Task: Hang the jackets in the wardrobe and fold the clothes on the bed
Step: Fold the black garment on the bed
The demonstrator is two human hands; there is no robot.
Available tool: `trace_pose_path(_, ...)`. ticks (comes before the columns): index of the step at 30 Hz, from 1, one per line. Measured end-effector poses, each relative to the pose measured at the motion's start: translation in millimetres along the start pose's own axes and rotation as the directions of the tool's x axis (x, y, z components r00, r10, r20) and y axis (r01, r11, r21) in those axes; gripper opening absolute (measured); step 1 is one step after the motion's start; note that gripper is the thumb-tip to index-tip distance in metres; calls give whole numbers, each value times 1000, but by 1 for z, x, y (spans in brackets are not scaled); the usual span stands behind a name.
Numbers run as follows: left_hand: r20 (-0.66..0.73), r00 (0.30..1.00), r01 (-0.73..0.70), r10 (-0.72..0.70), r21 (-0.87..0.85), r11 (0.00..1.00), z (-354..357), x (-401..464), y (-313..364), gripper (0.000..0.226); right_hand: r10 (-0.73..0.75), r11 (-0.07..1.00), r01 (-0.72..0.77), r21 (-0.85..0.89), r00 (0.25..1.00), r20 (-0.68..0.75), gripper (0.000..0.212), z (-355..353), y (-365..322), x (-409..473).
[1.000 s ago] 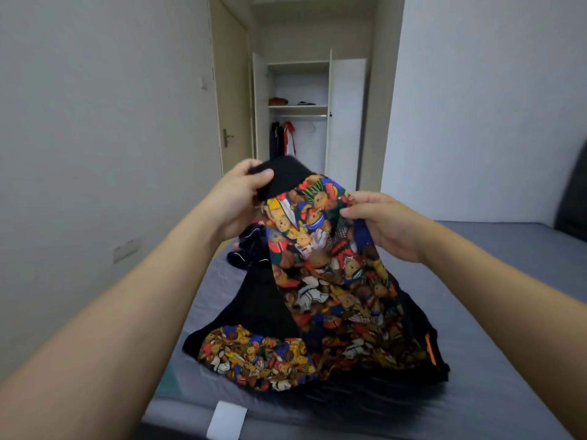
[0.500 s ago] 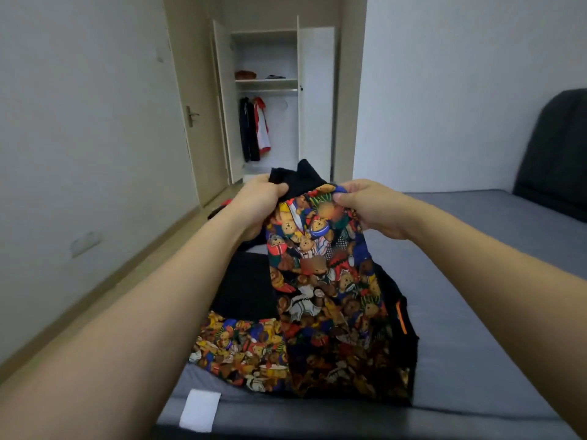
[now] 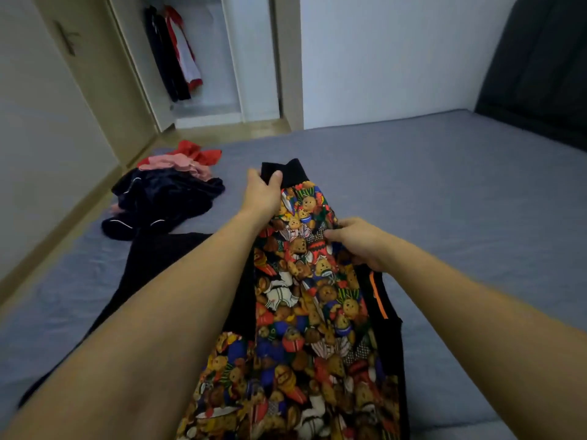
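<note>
Black ribbed cuff point(image 3: 287, 173) fabric sits in the left hand point(image 3: 262, 195), thumb over it and fingers curled beneath. Nearer the body, the right hand point(image 3: 357, 241) pinches the bear-print sleeve point(image 3: 305, 249) at its edge. Below both grips the bear-print jacket point(image 3: 301, 360) lies lengthwise on the grey bed point(image 3: 460, 201), an orange zip point(image 3: 378, 296) showing beside the right wrist. Left of the left grip lies a heap of clothes point(image 3: 165, 198), dark navy with pink and red pieces on its far side; a black garment point(image 3: 158, 258) spreads under the left forearm, which hides part of it. Beyond the heap stands the open wardrobe point(image 3: 203, 58) with a dark and a red-and-white jacket point(image 3: 178, 49) hanging. The jacket's lower end is cut off by the frame edge; the room's left side is blurred.
</note>
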State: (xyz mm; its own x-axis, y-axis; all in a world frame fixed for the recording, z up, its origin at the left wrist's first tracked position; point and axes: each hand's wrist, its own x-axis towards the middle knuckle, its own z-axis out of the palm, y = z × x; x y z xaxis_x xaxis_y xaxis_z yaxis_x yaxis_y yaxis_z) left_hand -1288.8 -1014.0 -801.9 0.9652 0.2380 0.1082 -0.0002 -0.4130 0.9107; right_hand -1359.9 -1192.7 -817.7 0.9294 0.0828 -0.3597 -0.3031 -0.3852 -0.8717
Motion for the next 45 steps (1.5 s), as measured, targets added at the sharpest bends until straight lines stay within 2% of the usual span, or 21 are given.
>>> trace_pose_path(3, 58, 919, 381, -389, 122, 917, 42, 13, -65, 84, 204, 979, -204, 1, 979, 3, 37, -4, 56, 30)
trace_pose_path(5, 171, 761, 606, -626, 158, 779, 60, -5, -119, 99, 403, 913, -390, -117, 907, 122, 59, -3, 100, 36)
trace_pose_path(7, 328, 621, 693, -712, 195, 694, 69, -32, -161, 92, 568, 813, -501, -297, 796, 210, 68, 4, 137, 35)
trace_pose_path(9, 307, 639, 677, -705, 211, 705, 76, -40, -188, 73, 648, 740, -530, -414, 726, 231, 55, 15, 162, 36)
trace_pose_path(10, 259, 669, 667, -697, 203, 716, 79, -39, -194, 73, 646, 738, -530, -418, 733, 212, 44, 21, 170, 39)
trace_pose_path(13, 126, 729, 595, -673, 368, 714, 80, -40, -199, 83, 491, 831, -447, -331, 869, 60, 15, 32, 183, 49)
trace_pose_path(16, 246, 709, 581, -661, 327, 745, 76, -56, -209, 40, 341, 889, -346, -299, 937, -70, 14, 32, 190, 47)
trace_pose_path(18, 207, 760, 586, -616, 192, 787, 64, -72, -212, 18, 465, 863, -439, -248, 884, 53, 22, 35, 195, 31)
trace_pose_path(20, 52, 867, 479, -496, 183, 858, 51, -81, -216, 22, 575, 813, -523, -257, 792, 205, 33, 35, 199, 13)
trace_pose_path(21, 10, 880, 466, -475, 177, 867, 44, -85, -218, 26, 600, 795, -529, -296, 757, 259, 34, 35, 201, 5)
trace_pose_path(24, 115, 805, 553, -581, 207, 807, 36, -102, -221, 42, 650, 743, -472, -474, 678, 343, 23, 36, 203, -18)
trace_pose_path(26, 162, 850, 445, -502, 288, 848, 38, -111, -217, 35, 671, 721, -456, -521, 646, 363, 17, 38, 208, -30)
trace_pose_path(29, 81, 947, 257, -311, 391, 884, 42, -115, -207, 32, 667, 722, -445, -530, 653, 360, 19, 38, 215, -39)
trace_pose_path(31, 68, 939, 253, -338, 527, 811, 41, -122, -206, 31, 691, 695, -444, -565, 630, 355, 17, 36, 215, -45)
trace_pose_path(33, 37, 945, 198, -326, 727, 658, 43, -132, -211, 36, 728, 661, -452, -599, 582, 364, 18, 34, 211, -46)
trace_pose_path(35, 105, 994, -74, -27, 841, 536, 54, -135, -208, 46, 772, 618, -444, -649, 499, 393, 22, 29, 205, -40)
trace_pose_path(37, 329, 909, -415, 255, 755, 507, 73, -125, -192, 50, 791, 597, -442, -669, 459, 403, 28, 19, 199, -29)
trace_pose_path(39, 549, 785, -614, 288, 622, 487, 95, -111, -180, 53, 745, 640, -496, -586, 587, 316, 35, 4, 198, -12)
trace_pose_path(42, 730, 674, -588, -113, 623, 515, 115, -97, -194, 58, 524, 742, -481, -467, 851, -44, 38, -13, 200, 10)
trace_pose_path(43, 734, 634, -565, -242, 654, 503, 119, -93, -200, 61, 428, 738, -456, -497, 886, -178, 40, -17, 202, 16)
trace_pose_path(45, 724, 657, -579, -209, 662, 476, 132, -74, -198, 59, 312, 754, -460, -468, 879, -361, 54, -22, 207, 27)
